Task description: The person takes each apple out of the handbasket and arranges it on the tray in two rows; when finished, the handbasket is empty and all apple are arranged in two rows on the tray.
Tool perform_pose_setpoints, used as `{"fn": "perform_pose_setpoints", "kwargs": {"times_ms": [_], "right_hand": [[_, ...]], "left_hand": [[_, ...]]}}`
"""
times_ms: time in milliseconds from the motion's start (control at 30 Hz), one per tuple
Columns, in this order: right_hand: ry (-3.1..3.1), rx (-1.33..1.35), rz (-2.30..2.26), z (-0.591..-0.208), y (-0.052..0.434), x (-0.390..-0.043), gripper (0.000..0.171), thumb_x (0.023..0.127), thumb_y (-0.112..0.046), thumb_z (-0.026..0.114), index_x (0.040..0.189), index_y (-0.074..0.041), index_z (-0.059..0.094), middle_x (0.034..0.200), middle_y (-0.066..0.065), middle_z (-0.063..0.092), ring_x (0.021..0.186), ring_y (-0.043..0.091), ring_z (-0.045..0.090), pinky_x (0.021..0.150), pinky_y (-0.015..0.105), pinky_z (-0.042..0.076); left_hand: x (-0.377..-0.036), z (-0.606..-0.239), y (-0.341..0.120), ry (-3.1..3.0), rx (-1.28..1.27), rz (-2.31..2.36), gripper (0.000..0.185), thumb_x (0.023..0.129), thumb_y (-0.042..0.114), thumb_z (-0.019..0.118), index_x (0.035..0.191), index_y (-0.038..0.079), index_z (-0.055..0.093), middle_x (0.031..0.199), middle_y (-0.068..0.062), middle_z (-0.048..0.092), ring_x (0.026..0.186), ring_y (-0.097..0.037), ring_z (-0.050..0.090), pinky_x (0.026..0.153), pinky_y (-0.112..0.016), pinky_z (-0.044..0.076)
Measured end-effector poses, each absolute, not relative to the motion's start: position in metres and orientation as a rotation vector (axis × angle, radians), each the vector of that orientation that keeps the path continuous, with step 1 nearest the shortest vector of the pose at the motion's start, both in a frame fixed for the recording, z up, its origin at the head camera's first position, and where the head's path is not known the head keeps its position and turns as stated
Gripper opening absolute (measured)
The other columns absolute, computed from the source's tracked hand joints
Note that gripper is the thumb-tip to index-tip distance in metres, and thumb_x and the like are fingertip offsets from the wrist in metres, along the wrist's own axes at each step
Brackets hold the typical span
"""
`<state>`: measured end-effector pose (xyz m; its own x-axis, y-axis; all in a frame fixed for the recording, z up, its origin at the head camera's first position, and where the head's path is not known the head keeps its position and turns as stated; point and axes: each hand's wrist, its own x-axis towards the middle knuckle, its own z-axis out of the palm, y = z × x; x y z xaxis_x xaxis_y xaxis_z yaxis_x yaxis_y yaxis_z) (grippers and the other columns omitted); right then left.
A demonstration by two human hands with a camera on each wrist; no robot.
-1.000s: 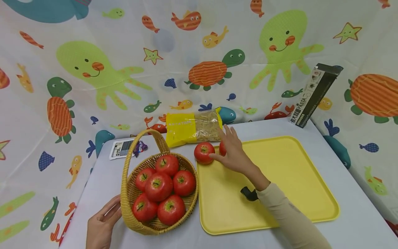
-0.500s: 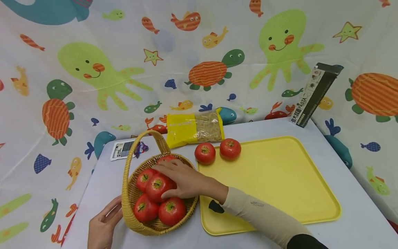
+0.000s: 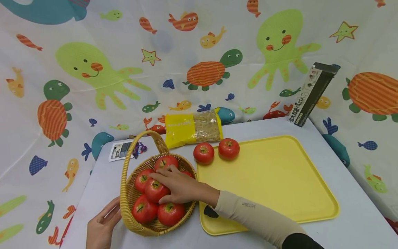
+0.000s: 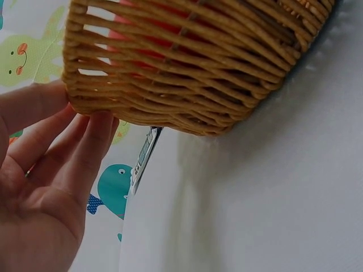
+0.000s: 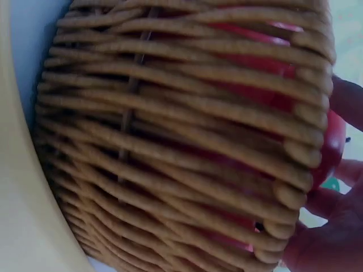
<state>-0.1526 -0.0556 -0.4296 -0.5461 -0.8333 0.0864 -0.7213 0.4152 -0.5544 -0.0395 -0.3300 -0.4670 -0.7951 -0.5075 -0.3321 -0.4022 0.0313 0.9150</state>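
Observation:
A wicker basket (image 3: 123,183) with a tall handle holds several red apples (image 3: 145,209). My right hand (image 3: 179,187) reaches over its right rim, thumb and fingers curled round the top middle apple (image 3: 154,189). Part of another apple behind the hand is hidden. In the right wrist view, the basket's weave (image 5: 187,113) fills most of the picture and the fingers show beyond the rim. On the basket's left side, my left hand (image 3: 102,223) touches the wall with extended fingertips; the left wrist view shows those fingers (image 4: 93,136) at the rim.
A yellow tray (image 3: 267,176) lies right of the basket, with two apples (image 3: 228,149) at its far left corner. Behind stand a yellow pasta bag (image 3: 180,129) and, far right, a tall dark pasta box (image 3: 312,95). A small white packet (image 3: 119,151) lies behind the basket.
My right hand has moved left from the apples at the tray's corner to the basket and now grips an apple there. The left hand has stayed at the basket.

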Motion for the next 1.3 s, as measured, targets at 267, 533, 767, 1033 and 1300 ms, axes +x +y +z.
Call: {"fn": "perform_pose_setpoints", "kwargs": {"times_ms": [267, 533, 767, 1033, 1300], "right_hand": [[2.461, -1.352, -0.939, -0.434, -0.057, -0.149, 0.080, 0.092, -0.035, 0.078, 0.158, -0.021, 0.036, 0.159, 0.000, 0.039, 0.135, 0.020, 0.036, 0.108, 0.031, 0.044], [2.366, -1.292, -1.176, -0.431, -0.046, -0.144, 0.073, 0.092, -0.026, 0.078, 0.154, -0.020, 0.041, 0.160, 0.001, 0.038, 0.145, 0.018, 0.035, 0.115, 0.039, 0.040], [2.360, -1.247, -1.352, -0.431, -0.037, -0.142, 0.074, 0.089, -0.024, 0.081, 0.152, -0.014, 0.043, 0.155, 0.002, 0.042, 0.141, 0.016, 0.041, 0.112, 0.038, 0.044], [2.299, -1.241, -1.501, -0.432, -0.028, -0.142, 0.073, 0.089, -0.024, 0.082, 0.150, -0.016, 0.043, 0.152, 0.002, 0.040, 0.134, 0.014, 0.046, 0.105, 0.032, 0.049], [2.291, -1.125, -1.607, -0.428, -0.014, -0.141, 0.073, 0.086, -0.017, 0.083, 0.150, -0.020, 0.047, 0.153, 0.004, 0.039, 0.136, 0.018, 0.043, 0.105, 0.035, 0.050]], "left_hand": [[-0.040, -0.467, -0.331, -2.168, 0.954, -1.919, 0.054, 0.084, 0.003, 0.083, 0.136, 0.007, 0.066, 0.110, 0.023, 0.068, 0.098, 0.009, 0.065, 0.084, -0.016, 0.057], [-0.039, -0.468, -0.331, -2.143, 0.925, -1.964, 0.050, 0.084, 0.002, 0.083, 0.132, 0.011, 0.070, 0.111, 0.023, 0.069, 0.099, 0.008, 0.066, 0.083, -0.015, 0.057], [-0.039, -0.468, -0.332, -2.160, 0.949, -1.935, 0.054, 0.085, 0.003, 0.083, 0.136, 0.008, 0.067, 0.112, 0.022, 0.068, 0.099, 0.009, 0.065, 0.084, -0.015, 0.056], [-0.038, -0.471, -0.333, -2.099, 0.877, -2.004, 0.050, 0.084, 0.000, 0.082, 0.131, 0.010, 0.070, 0.109, 0.023, 0.069, 0.100, 0.008, 0.066, 0.083, -0.015, 0.056], [-0.038, -0.471, -0.333, -2.082, 0.865, -2.012, 0.048, 0.084, -0.001, 0.082, 0.129, 0.012, 0.072, 0.115, 0.020, 0.068, 0.101, 0.007, 0.066, 0.084, -0.016, 0.057]]}}
